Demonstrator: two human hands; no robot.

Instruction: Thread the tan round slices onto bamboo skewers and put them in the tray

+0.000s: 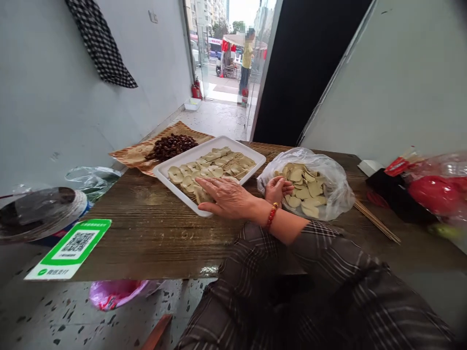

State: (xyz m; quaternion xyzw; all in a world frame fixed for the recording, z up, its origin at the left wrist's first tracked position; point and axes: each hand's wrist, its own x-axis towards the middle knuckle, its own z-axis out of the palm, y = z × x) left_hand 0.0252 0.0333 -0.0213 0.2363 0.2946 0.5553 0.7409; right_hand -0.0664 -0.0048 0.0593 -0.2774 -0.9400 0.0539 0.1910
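My arms cross, with the right forearm passing in front of the left. My right hand (228, 197) lies palm down over the near side of a white tray (176, 194), its fingers stretched out flat on pale beige slices (188, 183). Thin sticks run through some slices in the tray. My left hand (278, 188) is at the left edge of a clear plastic bag (337, 187), its fingers curled beside loose pale slices (306, 187). What the left fingers hold, if anything, cannot be made out. A red beaded bracelet (272, 215) circles my right wrist.
Dark brown pieces (175, 146) lie heaped on brown paper (136, 154) behind the tray. Bare sticks (377, 222) lie right of the bag. A QR-code card (75, 249) and a large tub (40, 214) are at left. A person (246, 61) stands outside the doorway.
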